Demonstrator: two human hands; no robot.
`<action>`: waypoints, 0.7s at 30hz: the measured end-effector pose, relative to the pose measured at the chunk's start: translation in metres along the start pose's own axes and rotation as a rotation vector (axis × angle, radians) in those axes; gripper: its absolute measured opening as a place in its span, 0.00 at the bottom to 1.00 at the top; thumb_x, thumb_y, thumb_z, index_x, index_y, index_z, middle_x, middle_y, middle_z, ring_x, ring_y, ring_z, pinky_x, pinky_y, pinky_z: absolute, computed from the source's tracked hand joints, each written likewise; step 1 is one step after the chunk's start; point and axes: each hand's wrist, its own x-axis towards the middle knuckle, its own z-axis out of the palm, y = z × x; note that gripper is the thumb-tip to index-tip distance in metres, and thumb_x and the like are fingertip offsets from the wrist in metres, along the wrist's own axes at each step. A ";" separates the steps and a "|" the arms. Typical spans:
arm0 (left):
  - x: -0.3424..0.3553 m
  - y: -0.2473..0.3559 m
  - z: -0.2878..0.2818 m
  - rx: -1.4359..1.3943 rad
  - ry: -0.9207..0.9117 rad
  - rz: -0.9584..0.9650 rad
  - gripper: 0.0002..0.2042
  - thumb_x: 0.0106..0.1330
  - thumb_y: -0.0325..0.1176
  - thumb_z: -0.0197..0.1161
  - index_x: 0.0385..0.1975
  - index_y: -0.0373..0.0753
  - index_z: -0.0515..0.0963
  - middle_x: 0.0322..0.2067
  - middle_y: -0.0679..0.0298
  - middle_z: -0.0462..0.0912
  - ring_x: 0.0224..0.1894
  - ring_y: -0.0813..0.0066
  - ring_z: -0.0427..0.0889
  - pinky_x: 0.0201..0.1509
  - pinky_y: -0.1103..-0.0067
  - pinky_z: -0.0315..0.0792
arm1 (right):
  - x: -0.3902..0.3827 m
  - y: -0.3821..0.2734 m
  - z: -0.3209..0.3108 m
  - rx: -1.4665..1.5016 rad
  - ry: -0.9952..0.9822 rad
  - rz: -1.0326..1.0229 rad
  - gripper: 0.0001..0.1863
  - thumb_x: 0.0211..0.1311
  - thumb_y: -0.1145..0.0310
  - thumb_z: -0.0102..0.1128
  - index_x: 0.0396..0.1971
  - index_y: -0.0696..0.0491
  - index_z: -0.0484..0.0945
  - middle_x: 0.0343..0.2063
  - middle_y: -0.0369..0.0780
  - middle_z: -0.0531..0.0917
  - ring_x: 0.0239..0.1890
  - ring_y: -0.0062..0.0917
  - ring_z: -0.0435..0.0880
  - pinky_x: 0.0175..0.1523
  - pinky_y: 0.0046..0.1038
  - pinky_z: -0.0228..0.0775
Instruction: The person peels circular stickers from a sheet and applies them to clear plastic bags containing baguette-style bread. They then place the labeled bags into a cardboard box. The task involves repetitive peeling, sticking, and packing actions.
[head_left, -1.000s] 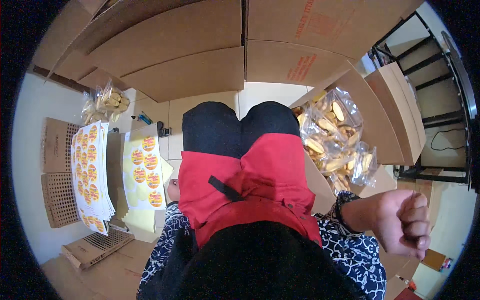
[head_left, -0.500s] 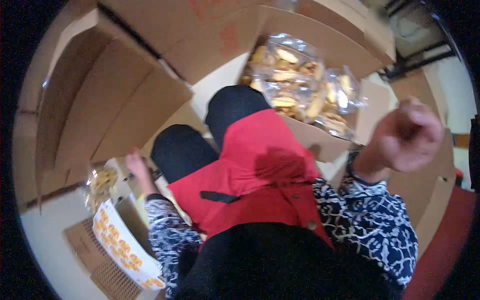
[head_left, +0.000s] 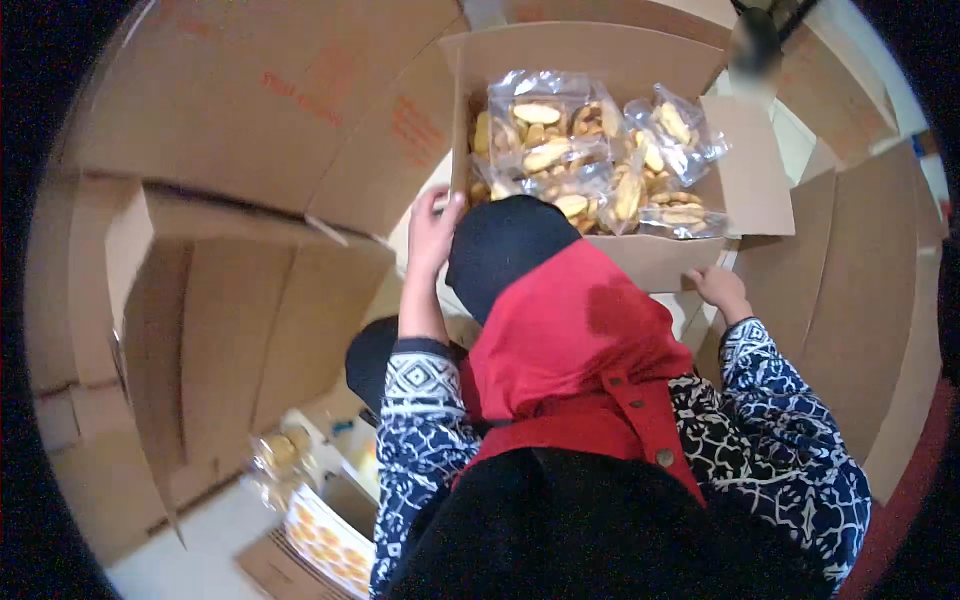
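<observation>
An open cardboard box (head_left: 660, 262) sits in front of my knees, filled with several clear bags of golden biscuits (head_left: 590, 150). My left hand (head_left: 432, 228) grips the box's left wall near its front corner. My right hand (head_left: 716, 287) rests on the box's front right edge, fingers curled over the cardboard. A red apron and dark trousers cover my lap between the two arms, which wear blue and white patterned sleeves.
Large flattened and open cardboard boxes (head_left: 250, 120) surround me on the left, top and right. At lower left lie a sheet of round orange stickers (head_left: 325, 535) and a small clear bag of biscuits (head_left: 275, 455) on the pale floor.
The view has swung toward the biscuit box. Both hands moved from my sides onto the box; the right fist, raised earlier, has dropped to the box's front edge.
</observation>
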 end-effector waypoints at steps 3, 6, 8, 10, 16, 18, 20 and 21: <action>-0.003 -0.002 0.006 0.037 -0.111 -0.141 0.21 0.59 0.45 0.57 0.42 0.32 0.72 0.37 0.53 0.77 0.37 0.66 0.78 0.41 0.77 0.70 | 0.005 0.037 0.038 0.156 0.365 0.182 0.32 0.55 0.45 0.47 0.50 0.58 0.68 0.44 0.52 0.74 0.47 0.43 0.72 0.51 0.39 0.64; 0.000 0.024 0.007 0.382 -0.180 0.125 0.17 0.63 0.43 0.50 0.35 0.31 0.74 0.31 0.48 0.78 0.35 0.55 0.77 0.41 0.71 0.69 | 0.020 0.050 0.060 0.343 0.414 0.146 0.41 0.53 0.47 0.52 0.58 0.62 0.52 0.49 0.57 0.66 0.52 0.47 0.65 0.55 0.39 0.58; 0.015 0.038 0.004 0.506 -0.373 0.069 0.19 0.63 0.45 0.47 0.31 0.33 0.75 0.31 0.45 0.77 0.37 0.49 0.75 0.41 0.66 0.68 | 0.041 0.051 0.078 0.433 0.437 0.068 0.44 0.53 0.49 0.54 0.59 0.62 0.47 0.51 0.58 0.63 0.54 0.48 0.62 0.58 0.39 0.55; 0.024 0.046 0.010 0.636 -0.398 0.028 0.20 0.64 0.47 0.45 0.30 0.34 0.75 0.30 0.45 0.77 0.38 0.49 0.75 0.41 0.65 0.68 | 0.061 0.050 0.094 0.464 0.479 -0.052 0.47 0.52 0.50 0.56 0.61 0.62 0.42 0.50 0.60 0.63 0.53 0.50 0.62 0.59 0.38 0.52; 0.056 0.009 0.003 0.718 -0.247 -0.117 0.19 0.63 0.45 0.45 0.45 0.39 0.71 0.40 0.49 0.76 0.42 0.49 0.74 0.46 0.63 0.68 | 0.033 0.032 0.094 0.517 0.493 0.007 0.46 0.55 0.53 0.53 0.63 0.57 0.35 0.49 0.59 0.63 0.48 0.48 0.68 0.55 0.36 0.59; 0.038 -0.003 0.006 0.695 -0.213 -0.187 0.22 0.62 0.46 0.47 0.52 0.41 0.66 0.45 0.46 0.73 0.47 0.49 0.72 0.50 0.64 0.66 | 0.029 0.037 0.081 0.425 0.434 0.053 0.41 0.57 0.54 0.51 0.63 0.54 0.40 0.45 0.57 0.70 0.43 0.47 0.74 0.49 0.35 0.66; 0.026 -0.024 0.005 0.581 -0.220 -0.211 0.25 0.62 0.47 0.48 0.56 0.39 0.61 0.48 0.43 0.70 0.51 0.49 0.69 0.53 0.65 0.63 | 0.021 0.039 0.056 0.441 0.387 -0.072 0.38 0.57 0.55 0.51 0.61 0.57 0.46 0.42 0.55 0.73 0.42 0.42 0.75 0.47 0.34 0.67; 0.012 -0.023 0.001 0.531 -0.235 -0.248 0.28 0.61 0.48 0.48 0.57 0.38 0.59 0.49 0.41 0.68 0.52 0.49 0.67 0.55 0.65 0.62 | 0.012 0.046 0.040 0.447 0.335 -0.131 0.37 0.57 0.56 0.51 0.61 0.58 0.49 0.41 0.54 0.75 0.42 0.40 0.76 0.46 0.33 0.68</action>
